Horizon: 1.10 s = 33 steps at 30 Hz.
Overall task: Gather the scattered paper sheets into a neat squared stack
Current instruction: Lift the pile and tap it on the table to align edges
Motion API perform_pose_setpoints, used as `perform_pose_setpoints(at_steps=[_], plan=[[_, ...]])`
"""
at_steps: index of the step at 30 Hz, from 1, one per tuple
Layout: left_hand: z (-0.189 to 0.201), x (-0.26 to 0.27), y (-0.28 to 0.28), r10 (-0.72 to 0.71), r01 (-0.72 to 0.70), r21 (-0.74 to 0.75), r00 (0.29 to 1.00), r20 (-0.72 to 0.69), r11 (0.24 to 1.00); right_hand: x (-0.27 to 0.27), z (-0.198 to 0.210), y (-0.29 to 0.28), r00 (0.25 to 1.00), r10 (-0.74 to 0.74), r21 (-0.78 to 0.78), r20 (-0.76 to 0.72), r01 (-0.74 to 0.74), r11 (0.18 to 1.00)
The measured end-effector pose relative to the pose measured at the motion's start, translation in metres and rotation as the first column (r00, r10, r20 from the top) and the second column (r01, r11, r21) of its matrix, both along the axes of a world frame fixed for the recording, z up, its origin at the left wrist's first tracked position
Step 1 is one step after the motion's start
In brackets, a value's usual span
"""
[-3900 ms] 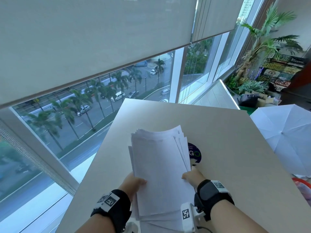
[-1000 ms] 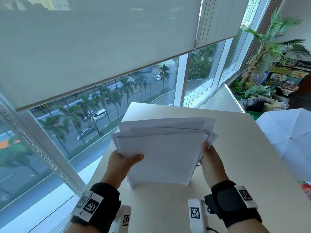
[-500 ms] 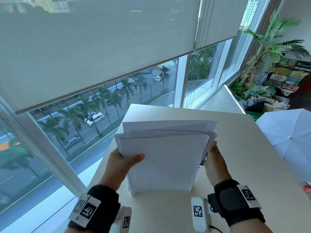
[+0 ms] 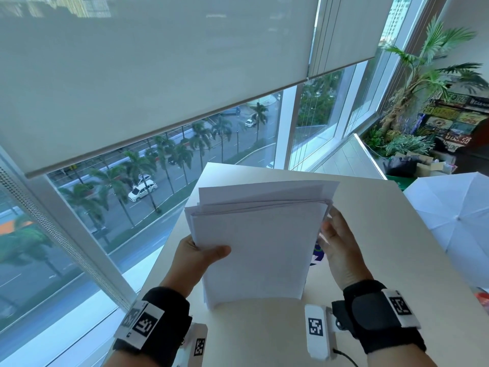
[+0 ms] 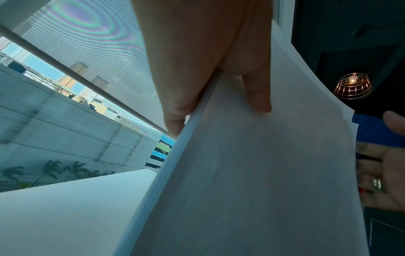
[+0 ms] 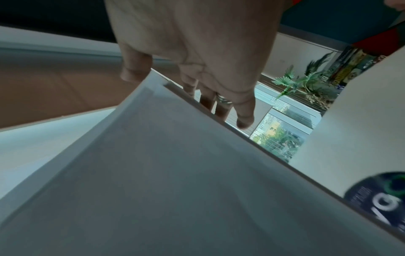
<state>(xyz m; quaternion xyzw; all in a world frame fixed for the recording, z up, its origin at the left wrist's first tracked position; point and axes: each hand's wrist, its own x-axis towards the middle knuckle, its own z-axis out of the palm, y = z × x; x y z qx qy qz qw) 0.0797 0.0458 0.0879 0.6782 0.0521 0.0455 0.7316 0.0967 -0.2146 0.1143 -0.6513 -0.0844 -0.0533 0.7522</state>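
Note:
A stack of white paper sheets (image 4: 254, 247) stands upright on its lower edge on the beige table (image 4: 370, 260), leaning slightly away from me. Its upper edges are uneven, with some back sheets sticking up higher. My left hand (image 4: 209, 254) grips the left edge, thumb on the front face and fingers behind. The left wrist view shows that pinch (image 5: 208, 69) on the stack (image 5: 263, 173). My right hand (image 4: 336, 242) lies against the right edge with fingers nearly straight. The right wrist view shows these fingers (image 6: 221, 107) reaching behind the stack (image 6: 175, 173).
A round dark sticker (image 4: 316, 256) lies on the table behind the stack's right edge. An open white umbrella (image 4: 455, 221) sits past the table's right side. Potted plants (image 4: 423, 75) stand in the far right corner. A large window runs along the left.
Earlier the sheets lay fanned in front of me; they have since been turned and stood on edge. In the last second the stack shifted slightly and my right hand slid along its right edge.

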Motion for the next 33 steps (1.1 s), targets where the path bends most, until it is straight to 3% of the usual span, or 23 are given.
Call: perform_pose_setpoints(at_steps=[3, 5, 7, 9, 10, 12, 14, 18, 19, 20, 22, 23, 24, 26, 27, 28, 30, 32, 33], plan=[[0.000, 0.000, 0.001, -0.019, 0.019, 0.001, 1.000, 0.000, 1.000, -0.002, 0.023, -0.005, 0.995, -0.055, -0.033, 0.078, 0.057, 0.998], [-0.001, -0.001, 0.001, -0.032, 0.032, 0.000, 0.999, 0.002, 0.999, -0.004, 0.041, -0.010, 0.967, -0.153, -0.177, 0.203, 0.189, 0.966], [-0.002, -0.002, 0.002, -0.037, 0.037, -0.012, 0.999, 0.003, 0.999, -0.008, 0.060, -0.014, 0.874, -0.214, -0.366, 0.437, 0.390, 0.845], [-0.003, -0.003, 0.002, -0.043, 0.043, -0.021, 0.999, 0.006, 0.999, -0.010, 0.073, -0.016, 0.743, -0.141, -0.487, 0.654, 0.556, 0.673], [-0.003, -0.004, 0.002, -0.048, 0.049, -0.023, 0.999, 0.009, 0.999, -0.012, 0.077, -0.014, 0.721, -0.070, -0.556, 0.690, 0.589, 0.587], [-0.002, -0.005, 0.002, -0.058, 0.058, -0.019, 0.998, 0.017, 0.998, -0.014, 0.075, -0.008, 0.808, 0.093, -0.754, 0.581, 0.492, 0.435], [-0.002, -0.005, 0.002, -0.061, 0.062, -0.018, 0.998, 0.024, 0.998, -0.017, 0.070, -0.008, 0.892, 0.156, -0.875, 0.423, 0.359, 0.324], [-0.003, -0.006, 0.002, -0.055, 0.055, -0.012, 0.998, 0.019, 0.998, -0.020, 0.081, -0.015, 0.776, 0.008, -0.706, 0.630, 0.570, 0.420], [-0.003, -0.006, 0.002, -0.053, 0.053, -0.014, 0.998, 0.017, 0.998, -0.021, 0.085, -0.013, 0.783, 0.012, -0.715, 0.621, 0.561, 0.416], [-0.003, -0.006, 0.002, -0.054, 0.054, -0.014, 0.998, 0.015, 0.998, -0.020, 0.087, -0.011, 0.824, 0.050, -0.767, 0.564, 0.500, 0.402], [-0.002, -0.007, 0.002, -0.056, 0.056, -0.009, 0.998, 0.016, 0.998, -0.019, 0.085, -0.006, 0.949, 0.141, -0.935, 0.283, 0.240, 0.262], [-0.002, -0.007, 0.002, -0.057, 0.057, -0.005, 0.998, 0.017, 0.998, -0.017, 0.082, -0.006, 0.973, 0.153, -0.969, 0.174, 0.141, 0.205], [-0.001, -0.008, 0.002, -0.060, 0.060, -0.001, 0.998, 0.018, 0.998, -0.015, 0.079, -0.009, 0.972, 0.147, -0.963, 0.184, 0.148, 0.227], [0.000, -0.009, 0.002, -0.061, 0.061, 0.008, 0.998, 0.015, 0.998, -0.012, 0.081, -0.015, 0.923, 0.036, -0.856, 0.383, 0.340, 0.390], [0.000, -0.009, 0.002, -0.061, 0.061, 0.012, 0.998, 0.013, 0.998, -0.011, 0.083, -0.015, 0.892, -0.031, -0.803, 0.451, 0.421, 0.422], [0.001, -0.010, 0.002, -0.062, 0.062, 0.012, 0.998, 0.012, 0.998, -0.011, 0.085, -0.014, 0.885, -0.051, -0.797, 0.462, 0.440, 0.414], [0.003, -0.010, 0.001, -0.063, 0.063, 0.005, 0.998, 0.009, 0.998, -0.012, 0.084, -0.011, 0.931, 0.038, -0.874, 0.362, 0.325, 0.360], [0.004, -0.011, 0.000, -0.065, 0.065, 0.003, 0.998, 0.013, 0.998, -0.012, 0.081, -0.008, 0.984, 0.132, -0.974, 0.119, 0.090, 0.209], [0.005, -0.011, 0.000, -0.064, 0.064, 0.002, 0.998, 0.014, 0.998, -0.011, 0.079, -0.010, 0.991, 0.130, -0.985, 0.033, 0.010, 0.171]])
